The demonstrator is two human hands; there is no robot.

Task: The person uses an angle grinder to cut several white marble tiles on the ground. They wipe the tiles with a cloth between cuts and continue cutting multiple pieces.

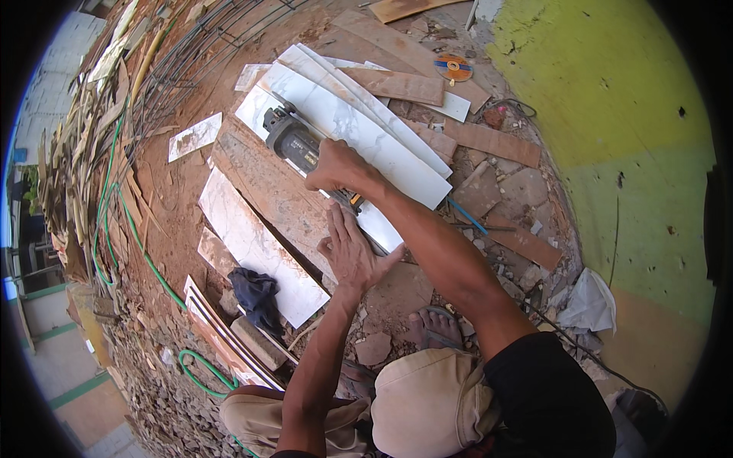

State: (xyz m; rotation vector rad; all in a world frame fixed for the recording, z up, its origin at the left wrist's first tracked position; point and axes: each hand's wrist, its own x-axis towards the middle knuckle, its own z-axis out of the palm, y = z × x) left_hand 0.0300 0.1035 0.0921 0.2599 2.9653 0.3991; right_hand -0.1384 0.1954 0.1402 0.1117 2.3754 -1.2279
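Note:
My right hand (pixel 338 165) is wrapped round the body of a dark angle grinder (pixel 293 143) with yellow marks near its rear. The grinder lies along a white marble-patterned tile (pixel 389 169), its head toward the tile's far end. Its cutting edge is hard to make out. My left hand (pixel 354 250) rests with fingers spread at the near end of the tile, just behind the grinder and beside a dusty brown slab (pixel 267 183). More long tile strips (pixel 355 90) lie stacked under and beside the worked tile.
A white tile piece (pixel 263 248) and a dark cloth (pixel 256 294) lie to the left. A round disc (pixel 453 67) sits at the far right. A green hose (pixel 145 256), steel rods (pixel 206 57), rubble and a black cable (pixel 588 351) surround me. A yellow-green wall (pixel 611 99) bounds the right.

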